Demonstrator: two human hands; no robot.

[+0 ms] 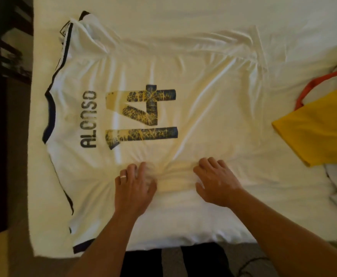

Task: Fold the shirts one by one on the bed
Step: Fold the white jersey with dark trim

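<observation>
Head camera looks straight down at a white football jersey (143, 108) spread back-side up on a white bed (203, 13). Its long axis runs from nine o'clock to three o'clock: the dark-trimmed collar points to nine, the hem to three. The name ALONSO and a cracked number 14 read sideways across the middle.

Both hands rest at six o'clock on the jersey's near side edge, close together. The left hand (133, 182), wearing a pale ring, has its fingers curled into the cloth and gathers a small bunch of it. The right hand (215, 180) lies just beside it toward three o'clock, fingers bent down onto the fabric; whether it pinches the cloth or only presses cannot be told. Wrinkles fan out from between the two hands toward the number.

The bulk of the jersey lies ahead of the hands, toward twelve o'clock. Judging from this, the near edge would be lifted and carried toward twelve, across the long axis.

At three o'clock a yellow shirt (319, 128) lies well apart from the hands, with red-trimmed clothing (311, 84) beside it.
</observation>
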